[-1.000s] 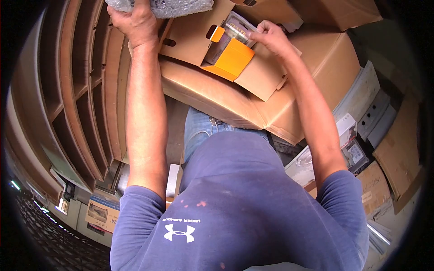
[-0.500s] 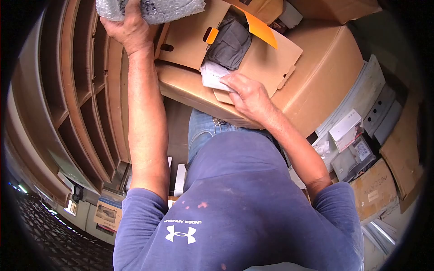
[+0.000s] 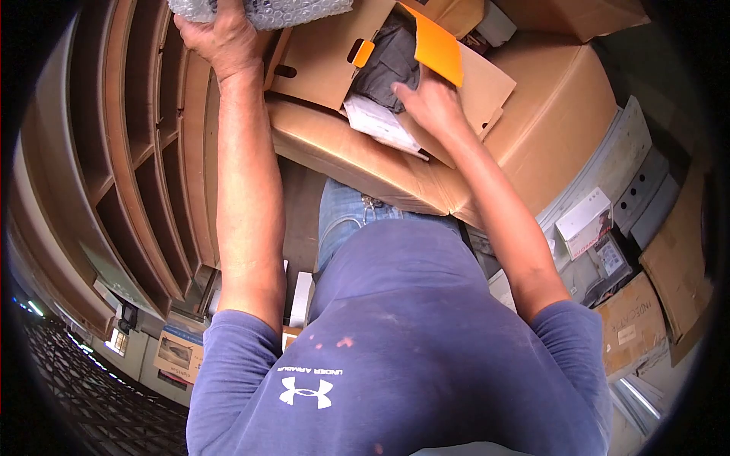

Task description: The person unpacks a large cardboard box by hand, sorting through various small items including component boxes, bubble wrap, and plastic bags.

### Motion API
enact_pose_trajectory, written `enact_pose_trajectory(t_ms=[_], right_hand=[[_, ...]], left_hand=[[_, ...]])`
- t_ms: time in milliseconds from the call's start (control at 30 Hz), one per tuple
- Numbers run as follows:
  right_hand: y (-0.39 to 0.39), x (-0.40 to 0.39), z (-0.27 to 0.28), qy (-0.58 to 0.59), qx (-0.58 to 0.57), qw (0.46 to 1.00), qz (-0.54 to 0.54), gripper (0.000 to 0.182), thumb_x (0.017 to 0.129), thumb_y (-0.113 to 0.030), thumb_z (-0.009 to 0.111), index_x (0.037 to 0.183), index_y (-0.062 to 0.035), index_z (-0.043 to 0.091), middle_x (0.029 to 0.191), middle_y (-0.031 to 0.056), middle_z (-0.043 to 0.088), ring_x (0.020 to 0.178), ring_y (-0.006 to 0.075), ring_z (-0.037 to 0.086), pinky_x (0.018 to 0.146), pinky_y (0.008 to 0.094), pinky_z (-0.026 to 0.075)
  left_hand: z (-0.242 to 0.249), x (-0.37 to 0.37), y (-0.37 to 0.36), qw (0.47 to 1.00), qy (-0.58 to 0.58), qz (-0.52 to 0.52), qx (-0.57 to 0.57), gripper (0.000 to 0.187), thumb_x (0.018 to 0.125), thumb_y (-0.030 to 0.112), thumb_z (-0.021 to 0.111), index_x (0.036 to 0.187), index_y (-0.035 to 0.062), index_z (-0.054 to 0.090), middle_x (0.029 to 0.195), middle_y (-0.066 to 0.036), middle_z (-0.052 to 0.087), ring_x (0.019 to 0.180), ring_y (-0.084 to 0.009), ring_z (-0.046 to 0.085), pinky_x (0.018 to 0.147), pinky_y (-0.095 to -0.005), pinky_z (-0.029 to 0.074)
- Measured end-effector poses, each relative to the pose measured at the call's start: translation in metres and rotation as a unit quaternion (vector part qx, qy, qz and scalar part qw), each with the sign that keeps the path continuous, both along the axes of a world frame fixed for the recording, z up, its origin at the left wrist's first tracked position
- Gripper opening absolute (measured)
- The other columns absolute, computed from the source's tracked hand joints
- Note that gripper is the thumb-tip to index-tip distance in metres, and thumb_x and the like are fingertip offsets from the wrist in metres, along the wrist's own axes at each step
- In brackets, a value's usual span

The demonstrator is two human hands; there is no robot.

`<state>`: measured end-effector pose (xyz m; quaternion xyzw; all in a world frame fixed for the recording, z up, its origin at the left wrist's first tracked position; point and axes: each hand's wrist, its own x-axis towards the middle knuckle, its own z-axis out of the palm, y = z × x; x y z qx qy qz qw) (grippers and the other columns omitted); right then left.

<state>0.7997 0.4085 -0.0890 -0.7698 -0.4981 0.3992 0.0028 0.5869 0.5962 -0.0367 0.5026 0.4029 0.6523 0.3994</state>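
My left hand [image 3: 228, 45] grips a bubble-wrapped item [image 3: 300, 11] at the top edge of the view; the wrapping hides most of what is inside. Beside it lies an opened brown cardboard box [image 3: 323, 53] with an orange inner flap [image 3: 439, 49]. Inside sits a bundle in black wrapping [image 3: 389, 57]. My right hand [image 3: 437, 106] reaches in over that bundle, thumb spread away from the fingers, whose tips are partly hidden at the orange flap. White folded papers [image 3: 380, 125] lie at the box's near edge, below my right hand.
A large closed carton [image 3: 547, 114] supports the opened box. Wooden shelving with compartments [image 3: 137, 144] rises on the left. To the right are a small white box [image 3: 584, 219], a marked carton [image 3: 631, 319] and flat grey panels [image 3: 601, 159].
My right hand has let go of the white papers and moved up to the black bundle and orange flap. My left hand still holds the bubble-wrapped item.
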Motion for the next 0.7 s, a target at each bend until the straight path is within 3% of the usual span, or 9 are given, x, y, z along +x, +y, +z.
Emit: enact_pose_trajectory(t_ms=[33,100,267,333,367,400,500,600,700], right_hand=[[0.007,0.002,-0.014,0.0,0.0,1.0,0.0,0.055,0.089,-0.046,0.065,0.116,0.0018,0.064,0.112,0.022,0.069,0.106,0.0359,0.065,0.097,0.0405,0.048],[0.022,0.004,-0.032,-0.003,0.182,0.982,-0.048,0.061,0.082,-0.045,0.073,0.121,0.0002,0.061,0.116,0.0196,0.068,0.106,0.0337,0.065,0.096,0.0396,0.049],[0.056,0.024,-0.043,0.059,0.097,0.991,-0.068,0.06,0.079,-0.045,0.076,0.12,-0.0039,0.062,0.116,0.018,0.067,0.11,0.033,0.063,0.095,0.0415,0.05],[0.06,0.031,-0.044,0.079,0.097,0.992,-0.035,0.065,0.073,-0.048,0.079,0.118,-0.0049,0.064,0.116,0.017,0.067,0.108,0.0294,0.064,0.094,0.0401,0.05],[0.068,0.036,-0.037,0.111,0.027,0.993,-0.015,0.074,0.067,-0.047,0.085,0.121,-0.0006,0.063,0.103,0.0117,0.068,0.096,0.0214,0.063,0.085,0.0337,0.051],[0.066,0.037,-0.038,0.111,0.028,0.993,-0.013,0.074,0.067,-0.047,0.085,0.121,-0.0006,0.063,0.103,0.0117,0.068,0.096,0.0214,0.063,0.085,0.0337,0.051],[0.059,0.032,-0.02,0.275,-0.047,0.958,0.058,0.077,0.067,-0.045,0.085,0.126,-0.0012,0.064,0.11,0.0109,0.066,0.1,0.0213,0.063,0.088,0.0326,0.05],[0.027,0.015,0.011,0.255,0.073,0.953,0.144,0.065,0.076,-0.038,0.081,0.127,-0.0022,0.065,0.116,0.0143,0.064,0.106,0.0258,0.061,0.093,0.0354,0.049],[0.017,0.011,0.034,0.244,0.04,0.944,0.218,0.056,0.079,-0.028,0.078,0.128,-0.0043,0.065,0.105,0.0138,0.062,0.101,0.0279,0.06,0.091,0.0378,0.049]], left_hand=[[0.0,-0.001,0.0,1.0,0.0,0.0,0.0,0.059,0.088,0.006,0.069,0.141,-0.0029,0.045,0.135,-0.013,0.055,0.121,-0.0244,0.054,0.107,-0.0366,0.041],[-0.001,-0.004,0.001,0.999,0.036,0.009,0.01,0.058,0.088,0.003,0.067,0.142,-0.0032,0.045,0.136,-0.013,0.055,0.122,-0.0242,0.053,0.107,-0.0363,0.04],[-0.005,-0.005,0.004,0.999,0.044,0.011,0.022,0.059,0.088,0.003,0.066,0.143,-0.0029,0.044,0.136,-0.013,0.054,0.122,-0.0245,0.053,0.108,-0.0361,0.039],[-0.003,-0.004,0.004,0.999,0.043,0.009,0.028,0.059,0.088,0.004,0.066,0.143,-0.0027,0.044,0.136,-0.014,0.054,0.122,-0.0248,0.053,0.108,-0.0362,0.039],[-0.001,-0.003,0.002,0.998,0.057,0.014,0.021,0.06,0.088,0.005,0.067,0.143,-0.0027,0.044,0.136,-0.014,0.054,0.123,-0.0249,0.052,0.108,-0.0364,0.039],[0.001,-0.002,0.0,0.997,0.07,0.019,0.013,0.06,0.088,0.006,0.067,0.142,-0.0027,0.044,0.137,-0.014,0.054,0.123,-0.025,0.052,0.109,-0.0366,0.038],[0.004,0.0,-0.001,0.997,0.066,0.01,0.025,0.06,0.088,0.007,0.068,0.142,-0.0025,0.045,0.137,-0.014,0.054,0.124,-0.0251,0.051,0.109,-0.0368,0.037],[0.003,-0.002,-0.001,0.999,0.053,0.011,-0.001,0.06,0.088,0.008,0.069,0.142,-0.0024,0.045,0.137,-0.014,0.054,0.124,-0.0252,0.051,0.109,-0.0368,0.038],[0.003,-0.004,0.0,0.995,0.092,0.025,0.015,0.061,0.087,0.008,0.07,0.142,-0.0025,0.045,0.136,-0.014,0.054,0.124,-0.0254,0.052,0.109,-0.0366,0.038]])
